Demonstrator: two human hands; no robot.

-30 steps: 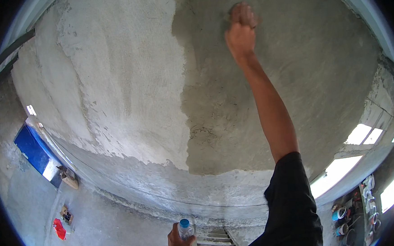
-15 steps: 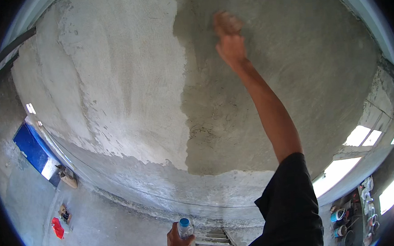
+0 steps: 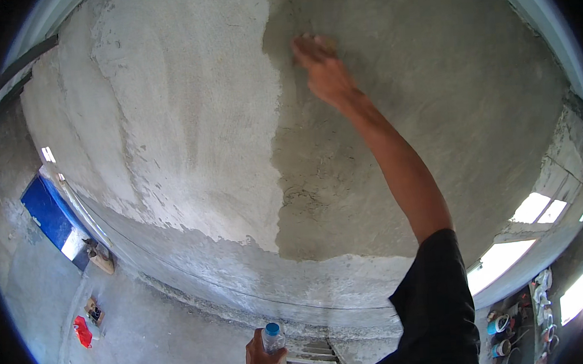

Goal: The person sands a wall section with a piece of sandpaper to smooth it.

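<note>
My right hand (image 3: pixel 328 73) reaches up to the wall, blurred at the fingers. It presses against the darker, wet-looking patch of plaster (image 3: pixel 421 120), close to that patch's left edge. A small yellowish-brown bit shows by the fingers, too smeared to name. Low in the view, my left hand (image 3: pixel 261 359) is wrapped round a clear plastic bottle (image 3: pixel 273 343) with a blue cap, held upright. Pale, dry-looking plaster (image 3: pixel 194 121) covers the wall to the left of the dark patch.
Below the bottle are ladder-like slats (image 3: pixel 314 361). A blue door (image 3: pixel 47 210) stands at the far left, with a sack (image 3: pixel 101 260) beside it. A red bag (image 3: pixel 82 332) lies on the floor. Buckets (image 3: pixel 498 324) stand at the lower right, near bright windows (image 3: pixel 500 262).
My right hand has moved left and slightly down across the dark plaster, toward its edge. My left hand keeps the bottle in nearly the same place.
</note>
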